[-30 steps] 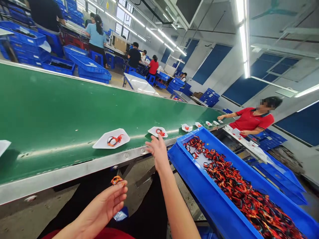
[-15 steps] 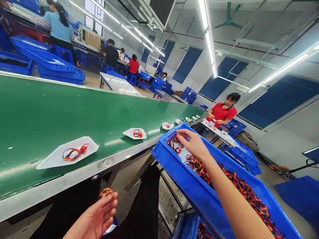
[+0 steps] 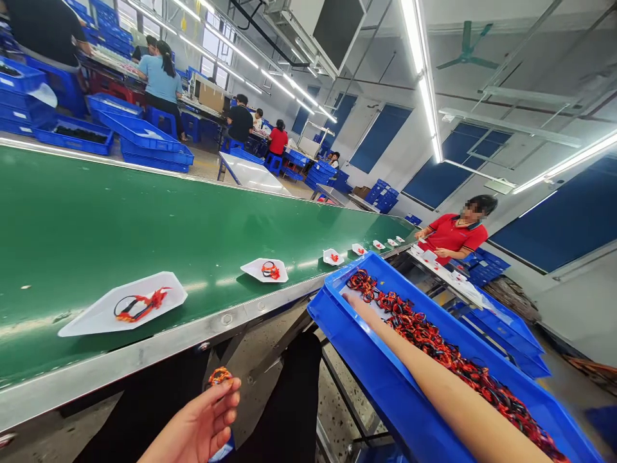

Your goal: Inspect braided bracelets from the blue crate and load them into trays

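My left hand pinches a small orange-and-black band between thumb and fingertips, below the belt's edge. Reaching into a long blue tray, my right hand is low at the near wall of its far end; its fingers are hidden. A heap of similar orange, red and black bands fills much of the tray, beside that forearm. On the green conveyor belt, a white pointed paper tray carries one looped band. Farther along, another white paper tray holds a band too.
Several smaller white paper trays line the belt toward the far end. A metal rail edges the belt. A co-worker in a red shirt stands at a side table. Blue crates and other people are across the belt.
My right hand has moved down into the tray toward its near wall, and bands now lie bunched at the far end. The left hand keeps its band. The view has shifted slightly.
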`<state>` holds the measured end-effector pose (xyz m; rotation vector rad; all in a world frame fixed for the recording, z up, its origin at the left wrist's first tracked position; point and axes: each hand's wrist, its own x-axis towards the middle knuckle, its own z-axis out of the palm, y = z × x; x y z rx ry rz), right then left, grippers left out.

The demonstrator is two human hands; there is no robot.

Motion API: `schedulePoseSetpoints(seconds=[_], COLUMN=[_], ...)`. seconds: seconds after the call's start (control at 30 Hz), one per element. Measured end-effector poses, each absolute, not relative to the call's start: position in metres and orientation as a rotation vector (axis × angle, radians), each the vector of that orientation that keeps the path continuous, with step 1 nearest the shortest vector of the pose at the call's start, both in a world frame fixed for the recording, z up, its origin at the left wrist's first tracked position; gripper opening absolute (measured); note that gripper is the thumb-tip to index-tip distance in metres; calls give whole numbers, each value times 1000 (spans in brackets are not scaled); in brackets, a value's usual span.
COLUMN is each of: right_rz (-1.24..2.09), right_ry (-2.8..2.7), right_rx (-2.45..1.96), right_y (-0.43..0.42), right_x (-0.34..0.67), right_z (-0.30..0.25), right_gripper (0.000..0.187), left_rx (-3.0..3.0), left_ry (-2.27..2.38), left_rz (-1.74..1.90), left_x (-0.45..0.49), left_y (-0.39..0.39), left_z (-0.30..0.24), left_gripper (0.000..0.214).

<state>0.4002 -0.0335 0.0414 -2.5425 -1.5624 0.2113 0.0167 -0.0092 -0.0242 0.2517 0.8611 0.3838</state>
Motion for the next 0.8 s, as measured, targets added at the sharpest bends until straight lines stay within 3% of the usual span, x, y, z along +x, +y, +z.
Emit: schedulePoseSetpoints(seconds=[0.23, 0.4, 0.57, 0.8], right_rz=[315, 428, 314, 240], right_ry=[-1250, -1194, -1450, -1730], right_rx=[-2295, -1876, -1629, -1561], right_y=[-42, -42, -43, -35], right_x=[394, 314, 179, 109], right_z=[100, 143, 98, 17], right_gripper=[31, 31, 8, 34], left_rx=[252, 272, 191, -100], left_ry=[808, 623, 409, 547], left_rz=[416, 440, 470, 688], left_x=[13, 16, 25, 21], left_y=[-4, -5, -8, -1], left_z=[-27, -14, 11, 12], left_gripper=[21, 22, 44, 29])
